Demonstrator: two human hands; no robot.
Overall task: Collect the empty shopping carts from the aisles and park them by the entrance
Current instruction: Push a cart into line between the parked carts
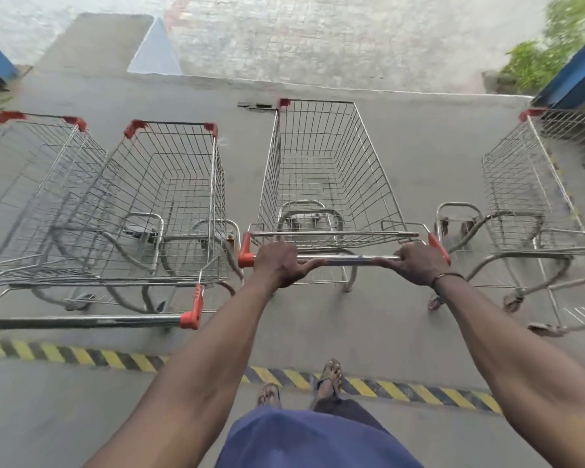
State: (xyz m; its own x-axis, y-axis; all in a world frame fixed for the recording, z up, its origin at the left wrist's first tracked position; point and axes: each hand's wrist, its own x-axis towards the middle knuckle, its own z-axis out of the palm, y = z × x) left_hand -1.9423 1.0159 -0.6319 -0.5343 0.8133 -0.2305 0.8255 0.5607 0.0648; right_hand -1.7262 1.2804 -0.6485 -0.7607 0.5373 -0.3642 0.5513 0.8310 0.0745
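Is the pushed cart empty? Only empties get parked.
Empty: floor shows through the cart mesh; both hands grip its handle.

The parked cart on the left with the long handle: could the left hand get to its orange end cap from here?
Probably yes. The left hand grips the middle cart's handle, and only bare floor lies between it and that orange end cap; it must let go first.
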